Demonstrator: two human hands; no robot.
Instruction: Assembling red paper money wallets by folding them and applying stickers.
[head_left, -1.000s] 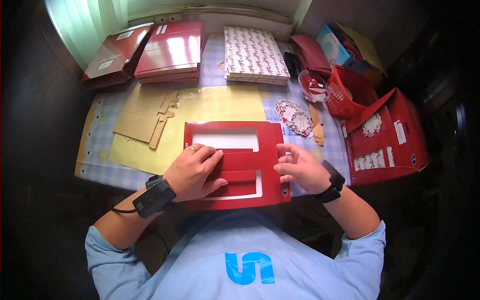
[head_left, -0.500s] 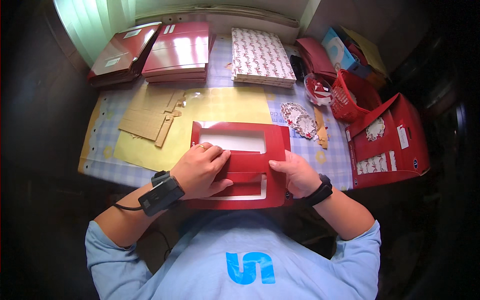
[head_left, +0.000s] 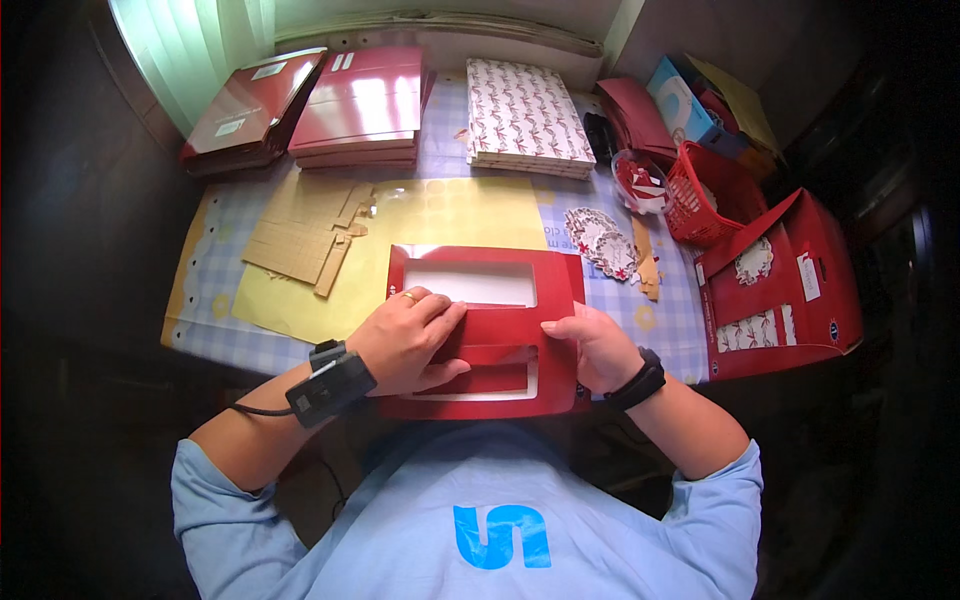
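Note:
In front of my body is a red cardboard sleeve with two cut-out windows, white showing in the upper one. My left hand lies across its left part and middle band, fingers curled, fingertips at the upper window's lower edge, thumb lower down by the other window. Its fingers seem to grip the band, though their undersides are hidden. My right hand pinches the sleeve's right edge, thumb on top, the other fingers largely out of sight. Beneath the sleeve's far part lies a yellow sheet.
Stacked red folders stand at the back left, near tan cardboard pieces. White patterned boxes or books are stacked at back centre. Round wreath cut-outs, a clear tub, a red basket and an assembled red folder occupy the right.
Both hands keep nearly the same grip. A narrow red strip along the upper window's lower edge no longer shows. The whole view has shifted slightly.

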